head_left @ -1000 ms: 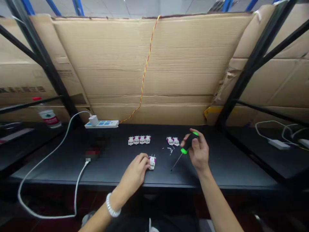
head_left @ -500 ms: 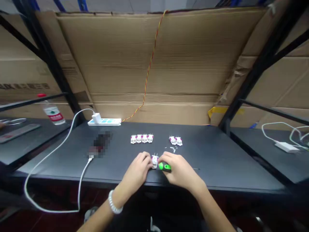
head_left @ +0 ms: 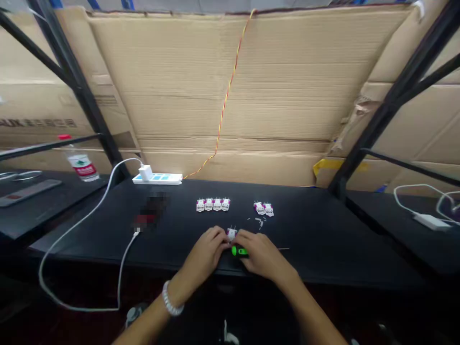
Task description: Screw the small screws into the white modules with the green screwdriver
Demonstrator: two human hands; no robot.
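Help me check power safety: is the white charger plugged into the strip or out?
Plugged in: the white charger sits seated on the left end of the power strip.

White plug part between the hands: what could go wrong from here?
1. The left hand and right hand pinch the small white part near the edge of the table; a slip could drop it off.
2. The right hand also holds the green screwdriver, crowding its grip.
3. Tiny loose pieces lie behind the hands and could get scattered.

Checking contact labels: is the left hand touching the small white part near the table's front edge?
Touching. The head view shows the left hand with its fingertips pressed against the side of the white part, with no gap between them.
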